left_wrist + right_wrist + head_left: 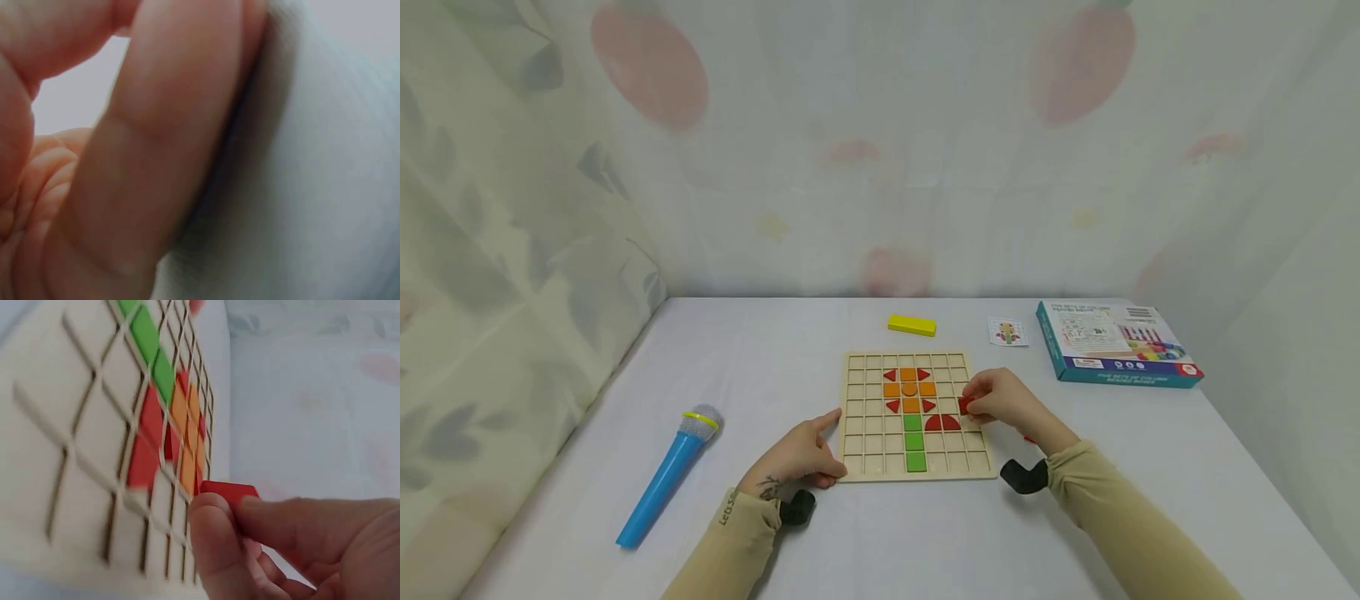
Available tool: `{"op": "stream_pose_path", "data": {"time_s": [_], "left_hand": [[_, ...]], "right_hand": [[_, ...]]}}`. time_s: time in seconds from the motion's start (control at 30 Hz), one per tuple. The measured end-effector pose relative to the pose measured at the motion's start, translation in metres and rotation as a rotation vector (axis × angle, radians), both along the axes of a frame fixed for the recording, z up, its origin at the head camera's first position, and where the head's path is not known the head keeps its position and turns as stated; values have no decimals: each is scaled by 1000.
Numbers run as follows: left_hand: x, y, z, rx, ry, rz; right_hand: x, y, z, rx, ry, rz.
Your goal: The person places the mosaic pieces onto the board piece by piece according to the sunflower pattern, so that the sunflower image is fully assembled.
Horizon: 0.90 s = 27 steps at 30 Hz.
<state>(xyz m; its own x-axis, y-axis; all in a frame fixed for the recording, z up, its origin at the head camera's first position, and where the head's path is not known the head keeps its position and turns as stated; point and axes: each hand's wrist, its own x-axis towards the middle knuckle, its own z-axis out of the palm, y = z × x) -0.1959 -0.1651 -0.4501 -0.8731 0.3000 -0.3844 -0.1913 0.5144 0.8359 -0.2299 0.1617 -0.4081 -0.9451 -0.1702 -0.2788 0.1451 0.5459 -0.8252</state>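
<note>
A wooden grid board (865, 446) lies flat on the table. Green squares (914, 442) form a column in it, with orange pieces (908, 374) and small red triangles above. Two red quarter-round pieces (942, 423) sit side by side, right of the green column. Over the board's right edge, my right hand (1011, 402) pinches a red tile (228, 490) between thumb and fingertips; the tile's full shape is partly hidden. My left hand (797, 454) touches the board's left edge with an extended index finger and its lower left corner with the thumb. Fingers (150, 137) fill the left wrist view.
A blue toy microphone (670, 475) lies at the left. Behind the board are a yellow bar (912, 325) and a small pattern card (1007, 332). A flat box (1120, 346) stands at the back right. Another red piece (1028, 439) shows partly under the right wrist.
</note>
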Motion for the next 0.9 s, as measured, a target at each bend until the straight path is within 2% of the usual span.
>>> {"op": "stream_pose_path", "data": {"time_s": [0.13, 0.43, 0.67, 0.9], "left_hand": [[0, 1, 2, -1, 3, 1], [1, 0, 1, -12, 8, 4], [2, 1, 3, -8, 9, 13], [2, 1, 3, 10, 2, 11]], "right_hand": [[6, -15, -6, -50, -43, -28], [18, -36, -24, -52, -109, -17], [20, -43, -28, 5, -62, 2], [20, -45, -28, 61, 16, 53]]}}
